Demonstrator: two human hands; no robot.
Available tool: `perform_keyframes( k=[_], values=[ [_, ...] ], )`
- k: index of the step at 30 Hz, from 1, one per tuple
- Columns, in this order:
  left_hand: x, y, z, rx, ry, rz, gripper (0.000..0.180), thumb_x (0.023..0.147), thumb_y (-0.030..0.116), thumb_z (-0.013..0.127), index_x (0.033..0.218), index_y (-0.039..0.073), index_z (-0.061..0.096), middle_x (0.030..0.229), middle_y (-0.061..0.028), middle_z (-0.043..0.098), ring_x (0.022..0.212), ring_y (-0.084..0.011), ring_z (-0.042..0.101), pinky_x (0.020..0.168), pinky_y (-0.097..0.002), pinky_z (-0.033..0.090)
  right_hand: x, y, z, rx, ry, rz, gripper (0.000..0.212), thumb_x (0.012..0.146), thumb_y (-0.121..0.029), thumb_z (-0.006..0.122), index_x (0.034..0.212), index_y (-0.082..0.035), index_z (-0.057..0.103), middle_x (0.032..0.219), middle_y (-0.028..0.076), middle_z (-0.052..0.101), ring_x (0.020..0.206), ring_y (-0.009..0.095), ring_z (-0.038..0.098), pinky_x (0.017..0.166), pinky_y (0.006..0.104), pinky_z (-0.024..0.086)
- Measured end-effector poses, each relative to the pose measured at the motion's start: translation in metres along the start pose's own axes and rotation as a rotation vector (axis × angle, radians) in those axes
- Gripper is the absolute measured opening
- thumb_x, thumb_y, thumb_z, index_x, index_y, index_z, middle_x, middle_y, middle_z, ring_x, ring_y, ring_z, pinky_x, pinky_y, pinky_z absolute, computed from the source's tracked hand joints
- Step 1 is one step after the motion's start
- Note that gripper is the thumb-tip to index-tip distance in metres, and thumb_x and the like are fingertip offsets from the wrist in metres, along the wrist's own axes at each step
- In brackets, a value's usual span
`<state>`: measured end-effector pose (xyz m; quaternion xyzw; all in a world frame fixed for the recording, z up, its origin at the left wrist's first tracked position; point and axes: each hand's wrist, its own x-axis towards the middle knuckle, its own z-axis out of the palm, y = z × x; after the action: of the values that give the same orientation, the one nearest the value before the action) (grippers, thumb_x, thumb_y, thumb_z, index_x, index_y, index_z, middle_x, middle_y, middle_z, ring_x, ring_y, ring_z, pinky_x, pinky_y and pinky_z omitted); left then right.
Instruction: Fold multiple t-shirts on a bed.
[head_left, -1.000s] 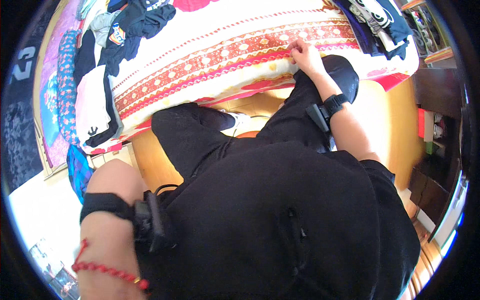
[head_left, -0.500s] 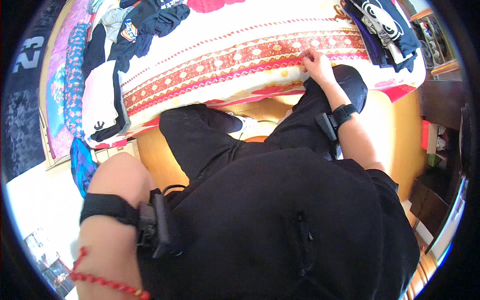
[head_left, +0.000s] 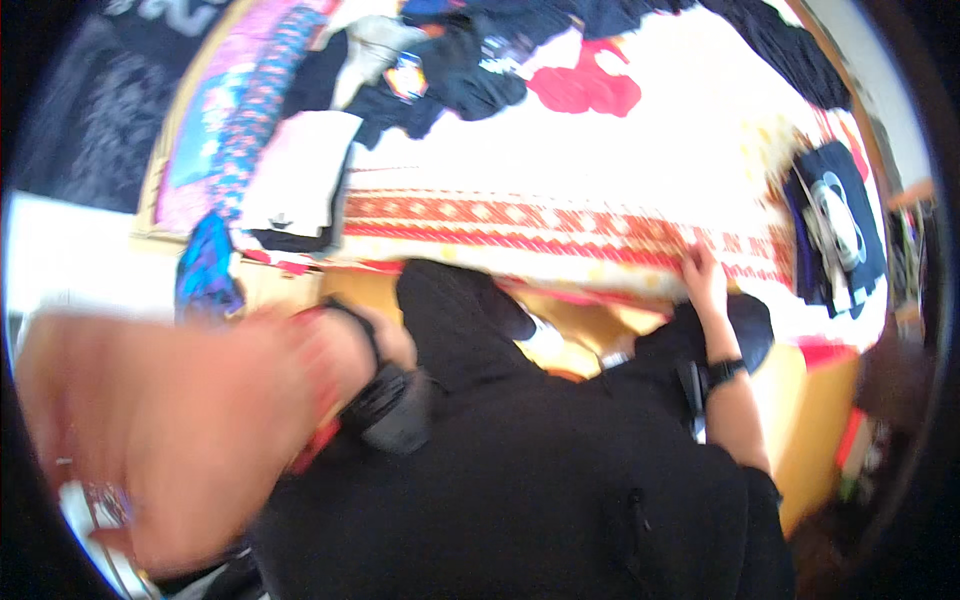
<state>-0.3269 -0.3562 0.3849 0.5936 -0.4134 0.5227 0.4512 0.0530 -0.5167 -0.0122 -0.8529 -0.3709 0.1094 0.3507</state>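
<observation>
so the white cloth bedsheet with a red-brown patterned band [head_left: 610,155] spreads over the middle and upper right of the frame; the right hand [head_left: 706,275] is at its near edge, right of centre, fingers loosely bent, about half open, with nothing visible in it; the left hand [head_left: 165,440] is a big blur at lower left, so I can't tell how open it is or whether it holds anything; imo relaxed, flat fingers work best there, since pressing hard would probably bunch the fabric; further out, a crumpled red cloth [head_left: 585,90] is at upper centre; a pale folded shirt [head_left: 300,170] at upper left has a small dark logo; a dark folded garment stack [head_left: 862,215] at right has a bold white print; a dark crumpled clothing heap [head_left: 455,80], upper centre-left, has a bright patch, lettering too smeared to read
</observation>
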Motion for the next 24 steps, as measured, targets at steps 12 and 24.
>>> perform_keyframes(
  k=[12,24],
  values=[
    [-0.273,-0.279,-0.199,1.713,-0.084,-1.479,0.067,0.073,0.035,0.072,0.128,0.01,0.043,0.126,-0.0163,0.046,0.111,-0.0328,0.049,0.089,-0.0425,0.042,0.047,-0.03,0.023,-0.406,-0.439,0.266,0.07,0.065,-0.027,0.068,0.122,0.004,0.04,0.109,0.026,0.057,0.102,0.04,0.057,0.088,0.0457,0.047],
    [-0.294,-0.339,-0.25,1.899,-0.016,-1.289,0.012,0.079,0.013,0.055,0.087,0.009,0.063,0.093,-0.0149,0.065,0.091,-0.0323,0.061,0.079,-0.0451,0.045,0.057,-0.036,0.022,-0.502,-0.506,0.299,0.059,0.066,-0.03,0.067,0.11,0.003,0.045,0.103,0.026,0.06,0.099,0.04,0.059,0.085,0.045,0.048]
  ],
)
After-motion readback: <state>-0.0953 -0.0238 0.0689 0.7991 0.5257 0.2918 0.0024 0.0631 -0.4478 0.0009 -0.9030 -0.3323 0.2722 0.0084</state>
